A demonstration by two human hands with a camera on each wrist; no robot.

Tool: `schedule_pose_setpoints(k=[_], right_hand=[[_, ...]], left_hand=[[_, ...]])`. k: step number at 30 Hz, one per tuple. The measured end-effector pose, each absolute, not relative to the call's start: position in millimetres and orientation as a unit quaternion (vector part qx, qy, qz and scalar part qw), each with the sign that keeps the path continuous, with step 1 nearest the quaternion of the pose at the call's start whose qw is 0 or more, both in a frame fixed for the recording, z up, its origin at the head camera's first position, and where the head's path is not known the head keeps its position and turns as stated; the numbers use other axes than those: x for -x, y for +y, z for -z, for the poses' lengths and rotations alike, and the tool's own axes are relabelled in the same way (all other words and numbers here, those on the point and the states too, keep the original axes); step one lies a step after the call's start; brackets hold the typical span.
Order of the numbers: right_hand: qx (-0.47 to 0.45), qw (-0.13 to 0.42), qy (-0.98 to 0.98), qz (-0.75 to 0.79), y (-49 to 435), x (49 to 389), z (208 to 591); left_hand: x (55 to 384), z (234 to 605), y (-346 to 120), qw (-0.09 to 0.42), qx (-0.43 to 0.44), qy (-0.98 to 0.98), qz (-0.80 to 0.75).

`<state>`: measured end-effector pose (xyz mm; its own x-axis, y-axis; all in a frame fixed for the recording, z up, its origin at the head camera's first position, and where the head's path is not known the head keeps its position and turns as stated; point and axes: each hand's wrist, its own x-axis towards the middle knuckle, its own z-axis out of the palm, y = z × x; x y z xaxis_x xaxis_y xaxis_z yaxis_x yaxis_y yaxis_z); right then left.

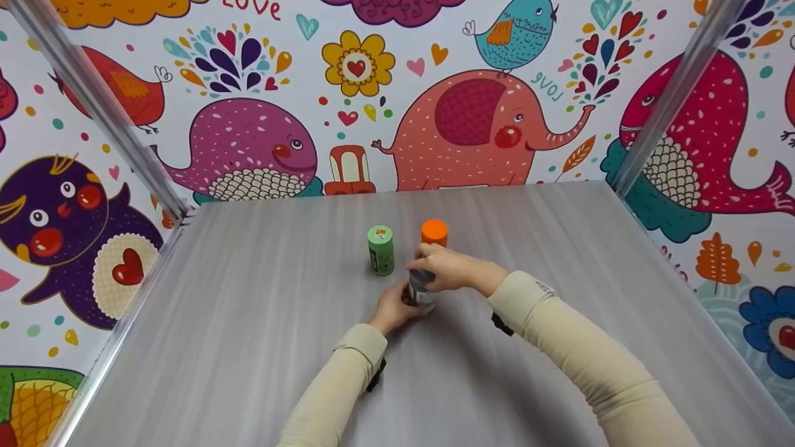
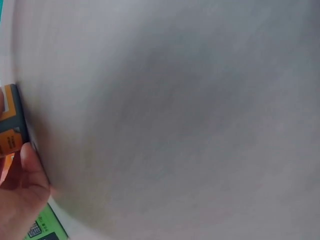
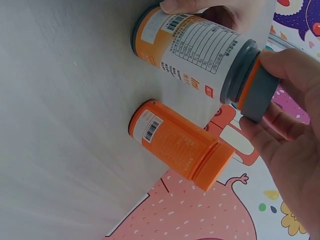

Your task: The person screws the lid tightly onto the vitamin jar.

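A supplement bottle (image 3: 192, 52) with a grey cap (image 3: 261, 92) and a white-and-orange label stands on the table, in front of two other containers. My left hand (image 1: 395, 308) holds it low on its body; in the left wrist view, the thumb side of that hand (image 2: 25, 192) shows beside the bottle's base (image 2: 11, 122). From above, my right hand (image 1: 453, 270) grips the grey cap with thumb and fingers (image 3: 282, 70). An orange ring shows under the cap's edge. Just behind the right hand stands an orange bottle (image 1: 435, 231) with its orange cap on.
A green canister (image 1: 381, 251) stands upright to the left of the orange bottle. The grey table (image 1: 248, 310) reaches back to a wall (image 1: 397, 49) printed with cartoon animals. Metal posts (image 1: 118, 118) rise at the table's back corners.
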<state>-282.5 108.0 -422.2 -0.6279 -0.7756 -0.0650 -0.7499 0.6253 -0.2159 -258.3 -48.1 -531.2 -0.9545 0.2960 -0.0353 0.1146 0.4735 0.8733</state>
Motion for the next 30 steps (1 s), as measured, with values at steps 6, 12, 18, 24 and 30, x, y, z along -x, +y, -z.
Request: schedule_pose_setpoints(k=[6,12,18,24,30], right_hand=[[0.404,0.071,0.907,0.091,106.7,280.2,423.3],[0.390,0.048,0.916,0.085,105.8,279.4,427.5],[0.349,0.048,0.932,0.089,103.3,280.4,430.8],[0.301,0.072,0.947,0.088,101.2,279.9,428.6],[0.323,0.110,0.935,0.092,103.9,282.1,414.6]], left_hand=[[258.7,532.8,-48.5,0.078,-0.135,0.858,-0.489],[258.1,533.6,-48.3,0.077,-0.134,0.853,-0.498],[256.1,531.7,-48.6,0.074,-0.134,0.847,-0.509],[256.5,532.0,-48.9,0.074,-0.132,0.844,-0.514],[258.0,533.4,-49.3,0.076,-0.138,0.848,-0.506]])
